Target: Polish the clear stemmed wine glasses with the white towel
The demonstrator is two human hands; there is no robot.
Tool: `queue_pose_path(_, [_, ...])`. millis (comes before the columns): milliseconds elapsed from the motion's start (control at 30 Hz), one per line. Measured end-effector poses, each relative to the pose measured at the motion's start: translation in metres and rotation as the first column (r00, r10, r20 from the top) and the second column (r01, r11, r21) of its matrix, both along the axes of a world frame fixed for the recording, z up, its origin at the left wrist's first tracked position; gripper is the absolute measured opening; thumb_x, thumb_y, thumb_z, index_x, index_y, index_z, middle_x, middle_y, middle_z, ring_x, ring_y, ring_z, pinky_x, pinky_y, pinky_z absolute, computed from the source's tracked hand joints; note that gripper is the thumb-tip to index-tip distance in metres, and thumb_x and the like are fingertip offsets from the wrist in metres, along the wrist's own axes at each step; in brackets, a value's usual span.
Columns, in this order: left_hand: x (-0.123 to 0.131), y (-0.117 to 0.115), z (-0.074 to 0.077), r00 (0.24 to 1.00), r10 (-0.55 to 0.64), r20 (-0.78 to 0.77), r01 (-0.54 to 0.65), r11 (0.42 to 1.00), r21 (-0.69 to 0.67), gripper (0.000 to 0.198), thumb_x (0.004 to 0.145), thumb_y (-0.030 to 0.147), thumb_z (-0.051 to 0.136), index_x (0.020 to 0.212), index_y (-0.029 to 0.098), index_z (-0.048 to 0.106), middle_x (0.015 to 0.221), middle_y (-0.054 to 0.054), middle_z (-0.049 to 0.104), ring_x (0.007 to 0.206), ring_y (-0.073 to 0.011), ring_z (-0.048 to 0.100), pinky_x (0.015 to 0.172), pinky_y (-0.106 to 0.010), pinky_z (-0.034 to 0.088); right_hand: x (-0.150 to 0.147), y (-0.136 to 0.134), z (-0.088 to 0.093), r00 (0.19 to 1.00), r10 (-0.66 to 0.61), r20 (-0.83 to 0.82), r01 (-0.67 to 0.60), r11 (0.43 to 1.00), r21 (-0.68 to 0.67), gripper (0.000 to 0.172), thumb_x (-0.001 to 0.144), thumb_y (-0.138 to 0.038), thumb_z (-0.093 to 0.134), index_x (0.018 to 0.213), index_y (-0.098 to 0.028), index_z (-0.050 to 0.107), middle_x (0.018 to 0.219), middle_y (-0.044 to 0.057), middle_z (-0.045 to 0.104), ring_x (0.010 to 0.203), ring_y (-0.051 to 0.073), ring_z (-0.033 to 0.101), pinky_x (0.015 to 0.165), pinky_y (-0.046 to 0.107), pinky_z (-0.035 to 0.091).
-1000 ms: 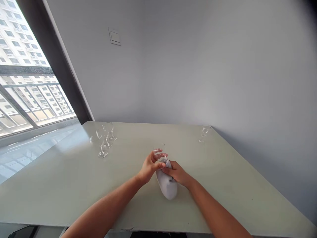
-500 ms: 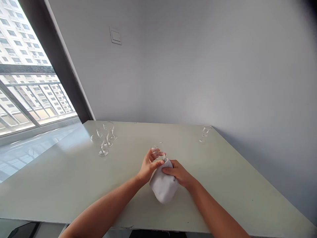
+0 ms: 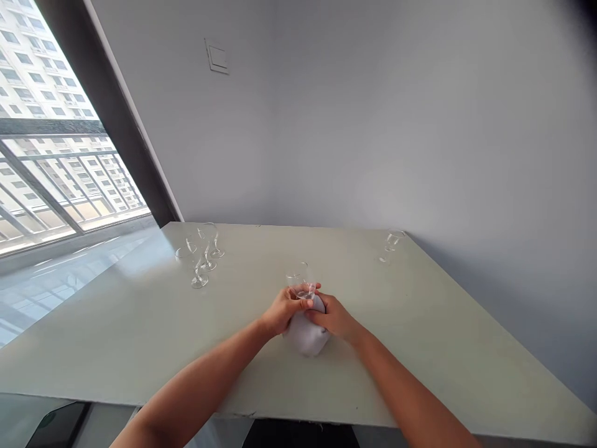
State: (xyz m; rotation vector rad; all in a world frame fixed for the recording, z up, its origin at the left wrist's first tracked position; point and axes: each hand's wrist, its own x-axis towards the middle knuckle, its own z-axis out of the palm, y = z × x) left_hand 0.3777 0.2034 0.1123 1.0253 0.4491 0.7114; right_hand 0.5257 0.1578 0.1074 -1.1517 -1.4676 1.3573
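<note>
1. The left hand grips a clear stemmed glass near the middle of the bench, fingers curled round its lower bowl and the rim pointing up and away from the person.
2. The right hand is closed on a white cloth, bunched round the lower part of the glass; the cloth's loose end rests on the bench just in front of both hands.
3. Judging by this, the glass in hand is mid-wipe — cloth and glass are pressed together, and nothing shows it is finished.
4. A cluster of like glasses stands near the far left corner of the bench, by the window; how many is hard to count, as they overlap.
5. One more single glass stands alone at the far right corner, well apart from the others.
6. Whether the cluster or the lone one is the wiped lot cannot be told — all look equally clear.
</note>
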Motion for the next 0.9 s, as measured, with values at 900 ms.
queue_pose_path(900, [0.001,0.001,0.005,0.933,0.36,0.006,-0.346,0.893,0.289,0.018,0.069,0.03,0.064,0.079,0.017,0.055,0.098,-0.005,0.06,0.085,-0.0153,0.052,0.074,-0.027,0.04,-0.017,0.002,-0.017,0.899,-0.285,-0.331,0.234,0.954,-0.186,0.028,0.07,-0.04,0.063,0.081,-0.015,0.057,0.07,0.001,0.058,0.064,0.015,0.051,0.059,0.026,0.039])
